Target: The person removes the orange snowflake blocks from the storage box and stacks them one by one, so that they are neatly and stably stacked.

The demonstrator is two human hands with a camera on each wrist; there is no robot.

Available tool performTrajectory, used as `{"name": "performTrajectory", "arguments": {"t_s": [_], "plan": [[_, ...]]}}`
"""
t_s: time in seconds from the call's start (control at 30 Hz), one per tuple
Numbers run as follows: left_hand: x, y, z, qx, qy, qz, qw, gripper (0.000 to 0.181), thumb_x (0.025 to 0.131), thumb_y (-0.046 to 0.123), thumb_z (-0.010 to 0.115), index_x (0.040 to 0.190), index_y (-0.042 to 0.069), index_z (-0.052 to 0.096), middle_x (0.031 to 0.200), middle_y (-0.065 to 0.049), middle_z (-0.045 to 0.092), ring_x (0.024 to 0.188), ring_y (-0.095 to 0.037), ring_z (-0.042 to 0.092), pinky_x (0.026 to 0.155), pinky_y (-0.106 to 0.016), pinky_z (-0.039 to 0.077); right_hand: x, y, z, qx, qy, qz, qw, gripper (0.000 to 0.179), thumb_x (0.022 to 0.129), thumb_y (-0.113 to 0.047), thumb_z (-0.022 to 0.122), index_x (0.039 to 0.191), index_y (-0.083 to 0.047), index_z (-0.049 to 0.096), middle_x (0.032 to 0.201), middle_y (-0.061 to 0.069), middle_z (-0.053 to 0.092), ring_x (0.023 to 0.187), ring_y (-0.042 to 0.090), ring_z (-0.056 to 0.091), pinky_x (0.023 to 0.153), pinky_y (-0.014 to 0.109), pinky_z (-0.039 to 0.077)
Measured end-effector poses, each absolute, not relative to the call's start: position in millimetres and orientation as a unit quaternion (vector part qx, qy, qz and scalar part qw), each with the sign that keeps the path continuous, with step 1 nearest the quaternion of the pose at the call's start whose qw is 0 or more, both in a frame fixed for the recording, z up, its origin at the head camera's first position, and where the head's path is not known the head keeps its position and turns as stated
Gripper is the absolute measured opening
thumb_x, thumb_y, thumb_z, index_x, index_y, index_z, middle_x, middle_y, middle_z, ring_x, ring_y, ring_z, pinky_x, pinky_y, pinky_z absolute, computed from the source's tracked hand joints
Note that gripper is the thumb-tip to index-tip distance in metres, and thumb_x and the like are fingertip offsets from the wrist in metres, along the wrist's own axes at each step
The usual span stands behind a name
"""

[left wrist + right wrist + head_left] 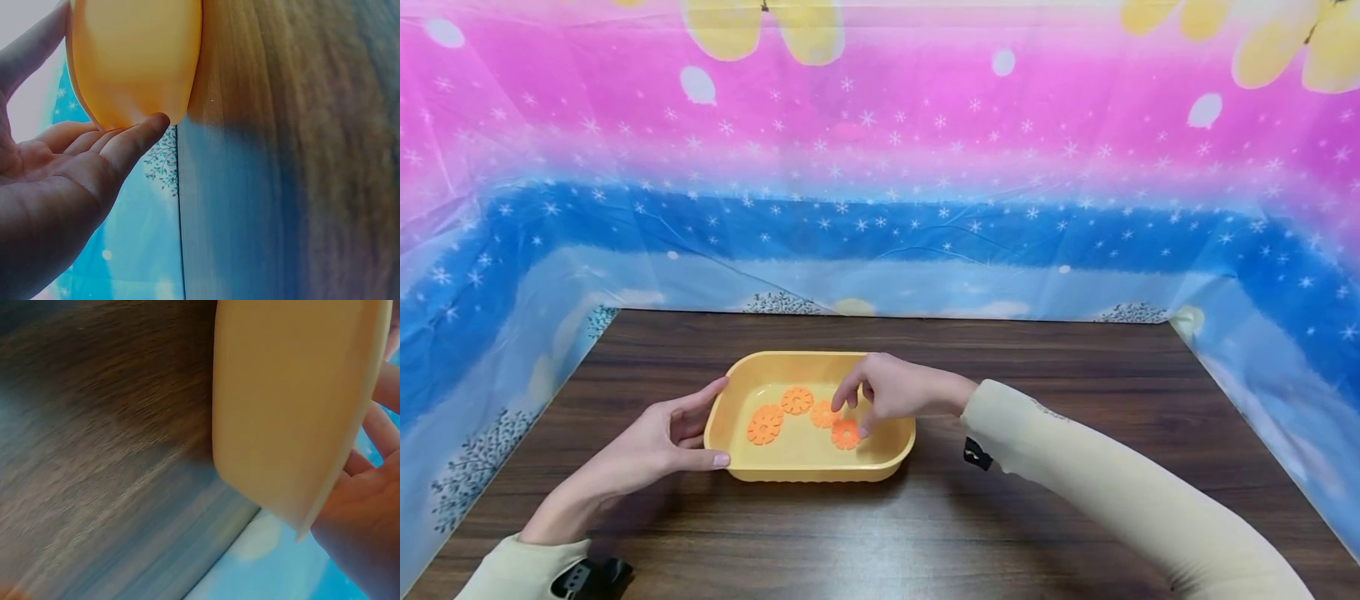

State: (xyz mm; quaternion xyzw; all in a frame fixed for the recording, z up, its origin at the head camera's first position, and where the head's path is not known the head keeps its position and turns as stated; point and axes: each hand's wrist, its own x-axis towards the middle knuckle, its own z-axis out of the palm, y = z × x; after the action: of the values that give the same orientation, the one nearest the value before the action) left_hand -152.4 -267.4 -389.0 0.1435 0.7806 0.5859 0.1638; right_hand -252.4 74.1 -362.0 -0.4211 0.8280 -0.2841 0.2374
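A yellow plastic tray with rounded corners rests on the table. Several orange notched discs, like flower-shaped connector pieces, lie flat inside it. My left hand holds the tray's left end, thumb at the near corner and forefinger at the far one. In the left wrist view, the tray wall shows against those fingers. Over the tray's right part, my right hand reaches down, thumb and forefinger apart beside two discs. The right wrist view shows only the tray's outside wall, which hides the fingertips.
The dark wooden table extends around the tray on all sides. A pink and blue patterned cloth hangs along its back and both sides. Black straps show at the cuffs of both cream sleeves.
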Motion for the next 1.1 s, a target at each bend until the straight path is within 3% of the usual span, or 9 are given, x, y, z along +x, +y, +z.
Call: {"name": "performTrajectory", "arguments": {"t_s": [0.33,0.7,1.1], "plan": [[-151,-268,-390,0.147,0.770,0.598,0.167,0.104,0.091,0.005,0.083,0.168,0.002,0.013,0.171,-0.027,0.016,0.149,-0.046,0.032,0.100,-0.030,0.054,-257,55,-371,-0.448,0.829,-0.226,0.246,0.037,0.074,0.009,0.090,0.106,-0.007,0.082,0.096,0.005,0.074,0.092,0.024,0.062,0.076,0.022,0.050],[-152,-268,-390,0.152,0.770,0.597,0.165,0.104,0.091,0.004,0.083,0.168,0.002,0.013,0.169,-0.029,0.018,0.147,-0.046,0.035,0.100,-0.031,0.054,-255,49,-376,-0.425,0.856,-0.181,0.231,0.035,0.075,0.006,0.092,0.102,-0.012,0.078,0.093,0.002,0.070,0.087,0.014,0.056,0.078,0.023,0.050],[-152,-268,-390,0.151,0.776,0.589,0.164,0.105,0.091,0.006,0.083,0.168,0.002,0.013,0.169,-0.029,0.018,0.147,-0.046,0.036,0.100,-0.029,0.054,-254,45,-380,-0.440,0.845,-0.198,0.232,0.035,0.076,0.000,0.094,0.104,-0.012,0.077,0.093,0.004,0.068,0.087,0.016,0.057,0.078,0.022,0.047]]}}
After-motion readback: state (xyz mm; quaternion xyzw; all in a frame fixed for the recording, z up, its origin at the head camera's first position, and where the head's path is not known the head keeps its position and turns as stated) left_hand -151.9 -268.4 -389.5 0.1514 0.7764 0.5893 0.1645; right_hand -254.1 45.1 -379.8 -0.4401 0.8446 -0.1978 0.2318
